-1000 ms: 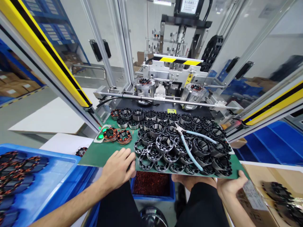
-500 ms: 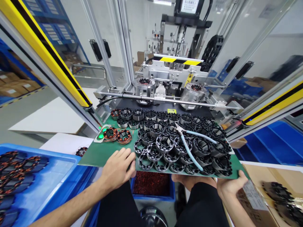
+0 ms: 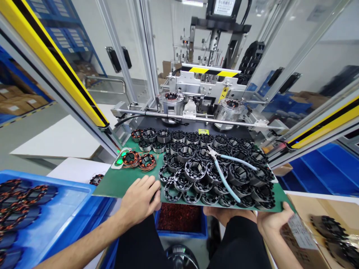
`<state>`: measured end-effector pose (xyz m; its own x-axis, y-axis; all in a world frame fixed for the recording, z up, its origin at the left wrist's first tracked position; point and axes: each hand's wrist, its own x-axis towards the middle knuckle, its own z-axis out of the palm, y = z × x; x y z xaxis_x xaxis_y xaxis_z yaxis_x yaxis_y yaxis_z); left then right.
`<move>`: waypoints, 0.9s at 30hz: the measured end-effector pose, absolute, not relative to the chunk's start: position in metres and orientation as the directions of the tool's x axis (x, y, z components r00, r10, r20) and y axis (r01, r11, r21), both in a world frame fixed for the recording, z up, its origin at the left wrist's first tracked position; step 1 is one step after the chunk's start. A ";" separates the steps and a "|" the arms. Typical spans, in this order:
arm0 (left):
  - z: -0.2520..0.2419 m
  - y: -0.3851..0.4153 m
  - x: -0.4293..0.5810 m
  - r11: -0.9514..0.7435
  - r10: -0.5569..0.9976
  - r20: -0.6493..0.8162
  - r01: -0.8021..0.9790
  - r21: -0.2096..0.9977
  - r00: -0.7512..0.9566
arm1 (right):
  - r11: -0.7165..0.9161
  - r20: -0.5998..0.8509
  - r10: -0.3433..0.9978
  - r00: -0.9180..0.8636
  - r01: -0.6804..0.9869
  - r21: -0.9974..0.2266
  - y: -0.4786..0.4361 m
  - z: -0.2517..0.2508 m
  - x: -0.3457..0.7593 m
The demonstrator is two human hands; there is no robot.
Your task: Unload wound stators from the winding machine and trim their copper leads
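My left hand rests at the front edge of the green tabletop, its fingers loosely curled with nothing visible in them. Two stator cores wound with copper wire, one of them a wound stator, lie just beyond it. At the front right corner, my right hand grips the tabletop edge, thumb on top and the other fingers hidden below. Between the hands, several bare stator cores are stacked in rows. Cutting pliers with light blue handles lie open across the pile.
Behind the cores stands a winding machine with two metal fixtures, each holding a stator. A blue tray of wound stators is at left. Below the tabletop sits a blue bin with reddish scraps. A cardboard box with cores is at right.
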<state>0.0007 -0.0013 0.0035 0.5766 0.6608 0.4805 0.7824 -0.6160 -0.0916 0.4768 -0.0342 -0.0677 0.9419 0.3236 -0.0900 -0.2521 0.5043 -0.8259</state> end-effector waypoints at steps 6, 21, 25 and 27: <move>0.004 -0.001 0.001 -0.618 0.660 0.477 0.780 -0.096 0.581 | 0.500 -0.095 0.335 0.937 -0.262 -0.825 -0.034 -0.066 0.475; 0.004 -0.002 0.001 -0.620 0.661 0.475 0.780 -0.091 0.581 | 0.526 -0.107 0.315 0.943 -0.267 -0.808 -0.033 -0.064 0.475; 0.004 -0.001 0.001 -0.616 0.663 0.477 0.782 -0.090 0.577 | 0.530 -0.094 0.320 0.943 -0.260 -0.807 -0.032 -0.063 0.474; 0.004 -0.001 0.001 -0.616 0.663 0.479 0.783 -0.090 0.576 | 0.531 -0.088 0.318 0.944 -0.255 -0.809 -0.032 -0.063 0.473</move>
<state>0.0008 -0.0010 0.0037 0.5760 0.6626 0.4787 0.7829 -0.6157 -0.0898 0.4732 -0.0319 -0.0628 0.9439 0.3183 -0.0883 -0.2545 0.5305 -0.8086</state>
